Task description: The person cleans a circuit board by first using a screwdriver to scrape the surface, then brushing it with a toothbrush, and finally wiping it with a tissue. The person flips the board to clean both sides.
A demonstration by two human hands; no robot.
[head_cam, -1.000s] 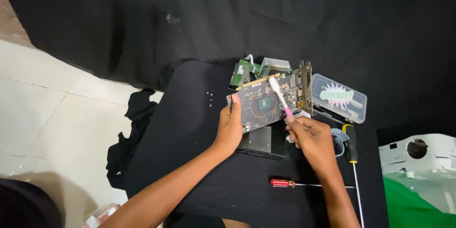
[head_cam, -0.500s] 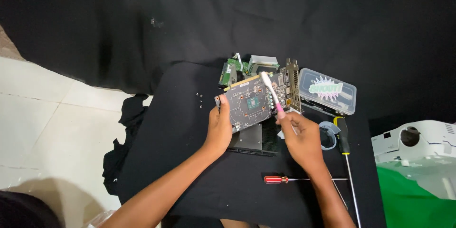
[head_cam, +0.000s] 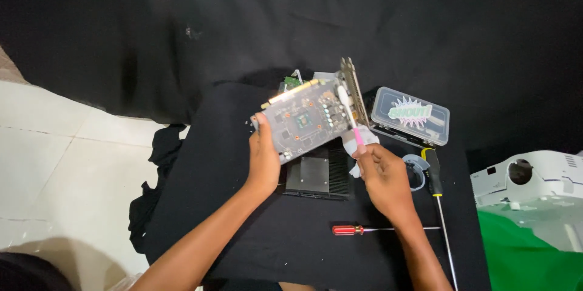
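A black cloth covers the desk and runs on into a dark backdrop at twelve o'clock; pale floor tiles show at nine o'clock, and a white projector on green sheeting sits at three to four o'clock, cut off by the frame edge. At the centre the left hand grips the lower left corner of a circuit board, holding it tilted above a black heatsink that lies on the cloth. The right hand is closed on the pink handle of a brush, whose white head rests on the board's right side. A clear plastic box lies at two o'clock of the board. A red screwdriver lies at six o'clock, a yellow-and-black one just right of the right hand. Green parts behind the board are mostly hidden. A greyish loop beside the right hand is too covered to identify.
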